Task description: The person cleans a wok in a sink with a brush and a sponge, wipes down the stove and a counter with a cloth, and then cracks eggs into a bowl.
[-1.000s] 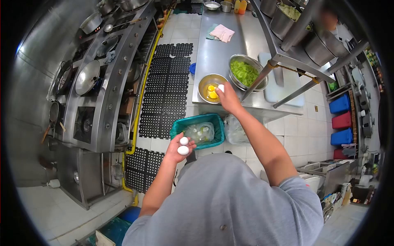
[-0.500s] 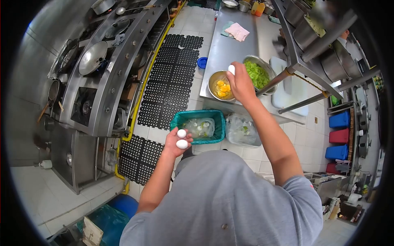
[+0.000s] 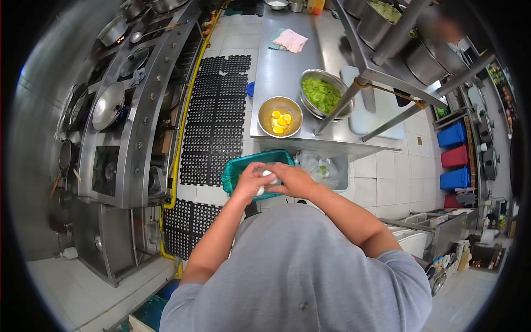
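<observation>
My left hand (image 3: 250,183) is curled around white eggs, with one egg (image 3: 260,191) showing at its fingers. My right hand (image 3: 296,180) meets it from the other side, its fingers closed about another white egg (image 3: 269,176) between the two hands. Both hands are above a bin with a teal liner (image 3: 227,172). Just beyond them, near the corner of the steel table (image 3: 276,55), stands a metal bowl (image 3: 262,122) holding several cracked eggs with whole yolks (image 3: 280,120).
A larger metal bowl (image 3: 348,114) of chopped green leaves (image 3: 322,96) stands beside a white cutting board (image 3: 387,124). Shelf posts (image 3: 338,110) rise at the table's right. A clear-bagged bin (image 3: 318,171) is below. Stoves with a wok (image 3: 108,105) line the left, beyond black mats (image 3: 213,122).
My right hand has come back from beside the egg bowl down to my left hand. My left hand, open under two eggs before, has curled in. The view has shifted slightly.
</observation>
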Demonstrator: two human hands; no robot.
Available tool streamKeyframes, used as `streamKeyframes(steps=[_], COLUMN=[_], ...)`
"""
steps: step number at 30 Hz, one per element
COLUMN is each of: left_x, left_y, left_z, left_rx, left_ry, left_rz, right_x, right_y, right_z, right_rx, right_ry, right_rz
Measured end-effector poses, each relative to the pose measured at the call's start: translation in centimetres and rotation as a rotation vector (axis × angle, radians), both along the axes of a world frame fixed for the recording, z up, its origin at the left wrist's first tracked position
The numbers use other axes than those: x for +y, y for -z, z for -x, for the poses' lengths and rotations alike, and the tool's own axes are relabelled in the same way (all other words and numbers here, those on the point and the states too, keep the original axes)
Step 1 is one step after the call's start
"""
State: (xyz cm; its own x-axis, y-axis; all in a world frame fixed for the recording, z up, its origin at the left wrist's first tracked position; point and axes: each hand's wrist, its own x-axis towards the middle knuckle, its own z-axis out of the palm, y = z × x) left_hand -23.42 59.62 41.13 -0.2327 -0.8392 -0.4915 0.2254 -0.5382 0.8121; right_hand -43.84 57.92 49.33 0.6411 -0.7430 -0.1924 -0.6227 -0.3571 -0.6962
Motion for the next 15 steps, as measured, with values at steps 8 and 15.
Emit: streamKeyframes(steps=[8, 15], left_x=[-1.4, 0.8], left_y=[-2.1, 2.4], left_z=[2.1, -1.1], left_rx=[0.186, 0.302], left_ry=[-0.071, -0.142], left_rz=[-0.183, -0.407], right_x=[-3.0, -12.1], right_y=[4.2, 0.5], right_z=[9.2, 14.4], right_rx=[-0.749, -1.043], right_ry=[0.881, 1.404], right_rz=[-0.284, -0.332])
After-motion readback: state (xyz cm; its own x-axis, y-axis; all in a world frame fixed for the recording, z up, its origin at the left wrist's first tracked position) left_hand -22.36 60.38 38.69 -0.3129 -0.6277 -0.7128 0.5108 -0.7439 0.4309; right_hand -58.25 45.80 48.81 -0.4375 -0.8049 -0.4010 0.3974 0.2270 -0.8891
